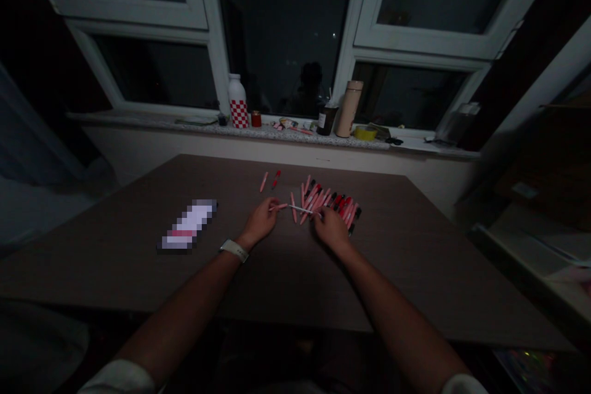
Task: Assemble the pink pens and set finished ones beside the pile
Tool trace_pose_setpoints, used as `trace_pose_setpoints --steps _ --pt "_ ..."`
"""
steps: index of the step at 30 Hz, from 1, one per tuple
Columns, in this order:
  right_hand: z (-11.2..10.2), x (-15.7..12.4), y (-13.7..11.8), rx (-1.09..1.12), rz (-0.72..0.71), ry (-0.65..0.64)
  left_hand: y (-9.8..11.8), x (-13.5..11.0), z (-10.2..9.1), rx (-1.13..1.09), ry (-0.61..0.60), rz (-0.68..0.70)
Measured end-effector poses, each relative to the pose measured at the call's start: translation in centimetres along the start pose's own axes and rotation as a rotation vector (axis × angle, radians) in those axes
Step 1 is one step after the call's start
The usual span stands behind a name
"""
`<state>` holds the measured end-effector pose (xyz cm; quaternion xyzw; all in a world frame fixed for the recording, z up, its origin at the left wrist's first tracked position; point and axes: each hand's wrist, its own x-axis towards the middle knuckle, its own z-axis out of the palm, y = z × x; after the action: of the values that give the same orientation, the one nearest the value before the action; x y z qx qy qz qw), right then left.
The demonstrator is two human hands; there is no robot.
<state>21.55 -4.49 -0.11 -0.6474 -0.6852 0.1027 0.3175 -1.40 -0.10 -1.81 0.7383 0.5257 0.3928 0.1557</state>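
My left hand point(264, 219) is closed on a pink pen barrel point(279, 206) over the middle of the table. My right hand point(331, 226) pinches a thin pale rod point(301, 209) that looks like a pen refill. The rod's far end points at the tip of the barrel; whether they touch I cannot tell. Beside and behind my right hand lies a loose heap of pink pens point(316, 198) and red-and-black pens point(340, 202). One pink pen point(293, 208) lies at the heap's left edge. Farther back, a pink pen point(263, 182) and a red pen point(276, 179) lie apart.
A blurred-out phone point(188, 225) lies on the brown table point(295, 277) at left. Along the windowsill point(277, 133) stand a red-checked white bottle point(237, 101), a red jar point(255, 119), a dark drink cup point(327, 118), a tan flask point(349, 109) and yellow tape point(365, 133).
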Motion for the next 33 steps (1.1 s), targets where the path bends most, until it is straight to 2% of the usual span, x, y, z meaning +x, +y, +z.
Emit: trace_pose_setpoints --steps 3,5,10,17,27,33 --pt "-0.05 0.06 -0.01 -0.019 0.001 -0.009 -0.13 0.13 0.5 0.049 -0.04 0.138" --pt "0.0 0.08 0.04 -0.031 -0.006 -0.013 -0.1 0.23 0.61 0.088 -0.062 0.171" --pt "0.29 -0.01 0.18 -0.04 -0.018 -0.008 -0.22 0.35 0.54 0.132 -0.04 0.124" --pt "0.81 -0.05 0.25 -0.031 -0.049 -0.004 -0.58 0.39 0.77 0.078 -0.002 -0.006" --pt "-0.07 0.19 0.09 -0.045 -0.058 -0.006 -0.87 0.28 0.78 0.186 -0.103 0.113" --pt "0.14 0.27 0.31 -0.048 -0.053 0.013 -0.55 0.29 0.6 0.176 -0.145 0.132"
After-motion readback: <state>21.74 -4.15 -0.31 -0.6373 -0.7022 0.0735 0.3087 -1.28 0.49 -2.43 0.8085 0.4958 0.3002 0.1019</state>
